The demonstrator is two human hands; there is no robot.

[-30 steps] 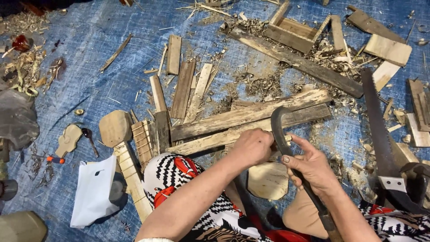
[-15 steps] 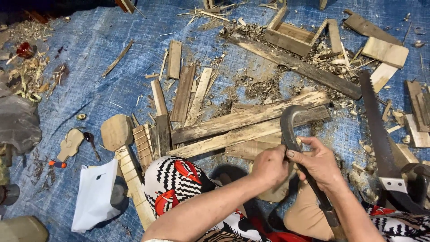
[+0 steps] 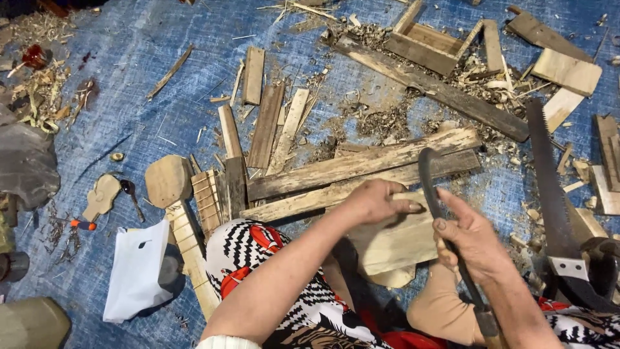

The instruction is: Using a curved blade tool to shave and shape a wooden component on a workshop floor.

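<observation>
A pale wooden board (image 3: 394, 242) lay flat across the person's lap, its surface rough and unfinished. A dark curved metal blade (image 3: 434, 194) on a wooden handle stood tilted, its hooked tip resting against the board's upper edge.

One package shows: a white plastic bag (image 3: 137, 271) with a die-cut handle hole near its top edge. It lies flat on the blue tarp (image 3: 129, 39), well to the left of the left hand (image 3: 378, 201) and lower in the head view, just beside a slatted wooden piece (image 3: 190, 249). It is roughly rectangular, slightly crumpled, plain white (no print can be made out). No labels, signs or screens are visible.
</observation>
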